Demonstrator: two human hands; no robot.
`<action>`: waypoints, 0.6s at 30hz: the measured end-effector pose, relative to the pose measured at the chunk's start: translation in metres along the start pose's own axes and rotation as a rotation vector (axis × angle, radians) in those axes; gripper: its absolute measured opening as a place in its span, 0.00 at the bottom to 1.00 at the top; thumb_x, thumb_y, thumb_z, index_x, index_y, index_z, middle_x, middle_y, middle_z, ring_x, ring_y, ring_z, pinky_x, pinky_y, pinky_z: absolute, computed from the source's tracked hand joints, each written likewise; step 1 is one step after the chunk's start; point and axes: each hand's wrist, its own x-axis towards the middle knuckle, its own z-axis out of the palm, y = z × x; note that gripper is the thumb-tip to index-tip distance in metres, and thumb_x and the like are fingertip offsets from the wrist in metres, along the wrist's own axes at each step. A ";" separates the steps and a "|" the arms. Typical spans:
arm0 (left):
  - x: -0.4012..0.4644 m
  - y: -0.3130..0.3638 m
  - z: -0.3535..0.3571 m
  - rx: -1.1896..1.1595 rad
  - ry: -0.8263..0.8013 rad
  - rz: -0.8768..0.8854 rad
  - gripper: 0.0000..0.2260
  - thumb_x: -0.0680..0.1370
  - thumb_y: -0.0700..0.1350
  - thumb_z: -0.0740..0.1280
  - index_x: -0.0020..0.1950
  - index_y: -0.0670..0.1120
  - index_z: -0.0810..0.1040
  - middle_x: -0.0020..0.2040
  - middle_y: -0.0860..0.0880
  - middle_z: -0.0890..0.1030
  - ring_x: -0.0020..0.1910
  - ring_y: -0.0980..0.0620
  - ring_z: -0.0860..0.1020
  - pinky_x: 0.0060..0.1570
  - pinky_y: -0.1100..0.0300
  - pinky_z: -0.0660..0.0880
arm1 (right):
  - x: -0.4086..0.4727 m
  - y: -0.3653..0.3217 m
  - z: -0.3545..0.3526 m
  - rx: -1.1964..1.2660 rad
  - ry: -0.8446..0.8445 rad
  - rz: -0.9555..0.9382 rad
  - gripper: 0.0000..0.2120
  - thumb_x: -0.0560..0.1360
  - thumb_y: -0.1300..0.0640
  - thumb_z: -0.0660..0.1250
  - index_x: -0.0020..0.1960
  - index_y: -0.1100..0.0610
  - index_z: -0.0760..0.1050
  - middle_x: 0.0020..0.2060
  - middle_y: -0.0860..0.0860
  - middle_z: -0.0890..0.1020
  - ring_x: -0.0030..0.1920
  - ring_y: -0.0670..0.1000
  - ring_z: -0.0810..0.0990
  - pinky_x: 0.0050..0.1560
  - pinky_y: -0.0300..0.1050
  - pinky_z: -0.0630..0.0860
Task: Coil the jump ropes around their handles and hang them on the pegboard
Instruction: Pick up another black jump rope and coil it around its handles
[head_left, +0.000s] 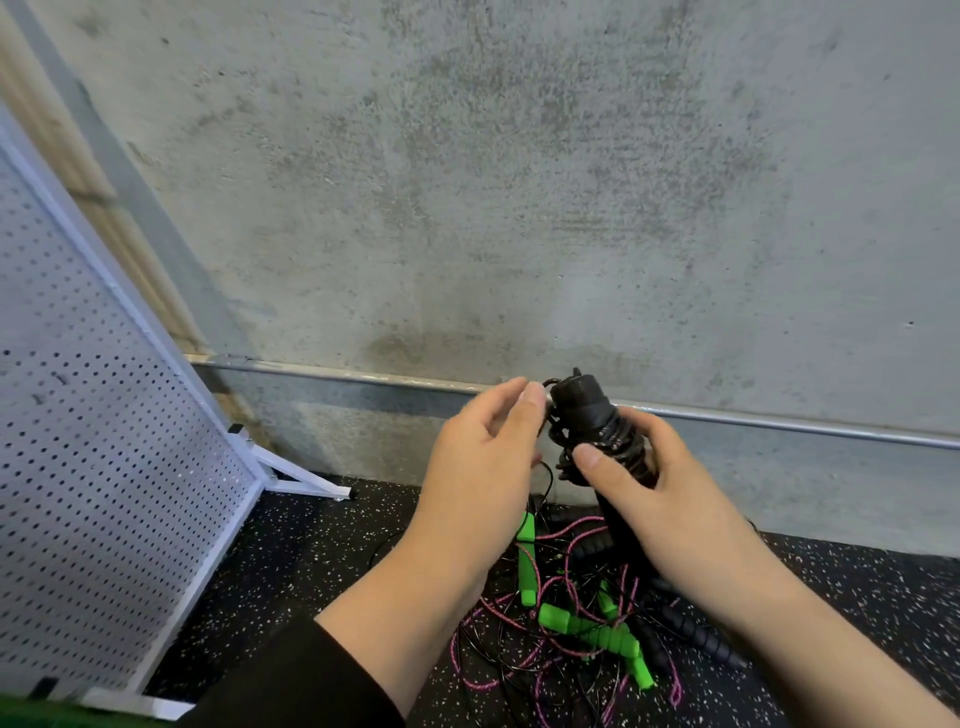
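The black jump rope handles (597, 426) stand nearly upright in front of the concrete wall (519, 182), raised above the floor, with thin black cord (621, 441) wound in tight turns around their middle. The right hand (670, 499) grasps them from the right, fingers curled behind and the thumb laid across the coils. The left hand (483, 467) is just beside the handles on the left, its fingertips close to the cord near the top cap; whether they pinch the cord or only touch it cannot be told. A dark sleeve (291, 680) covers the left forearm.

Directly below the hands, a tangle of more ropes lies on the speckled black rubber floor (311, 545): green handles (587, 623), pink-and-black braided cord (488, 618), thin black cords, and ribbed black handles (696, 629). The hands and forearms hide part of this pile.

To the left, well apart from the pile, a white pegboard (93, 441) stands on a white frame with an angled foot (301, 478). A metal rail (363, 376) runs along the foot of the wall, behind the hands.
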 end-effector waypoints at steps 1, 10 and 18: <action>-0.002 0.000 0.002 -0.038 -0.068 -0.080 0.13 0.84 0.53 0.63 0.60 0.48 0.84 0.55 0.53 0.86 0.57 0.57 0.83 0.63 0.49 0.78 | 0.000 0.002 0.002 -0.015 0.001 0.001 0.31 0.66 0.30 0.69 0.67 0.34 0.67 0.48 0.35 0.84 0.48 0.40 0.84 0.58 0.49 0.78; 0.004 -0.015 -0.009 -0.116 -0.109 -0.227 0.11 0.80 0.50 0.71 0.62 0.52 0.80 0.54 0.52 0.86 0.52 0.52 0.85 0.45 0.59 0.79 | -0.002 0.000 0.012 -0.182 -0.074 -0.081 0.29 0.81 0.47 0.65 0.78 0.33 0.57 0.58 0.35 0.80 0.52 0.32 0.79 0.54 0.27 0.70; 0.018 -0.005 -0.036 -0.149 -0.052 -0.240 0.07 0.80 0.45 0.70 0.54 0.43 0.83 0.48 0.46 0.86 0.46 0.50 0.82 0.45 0.58 0.77 | 0.015 -0.009 0.025 -0.052 0.059 -0.037 0.32 0.76 0.39 0.68 0.77 0.44 0.64 0.63 0.45 0.76 0.53 0.43 0.81 0.59 0.51 0.80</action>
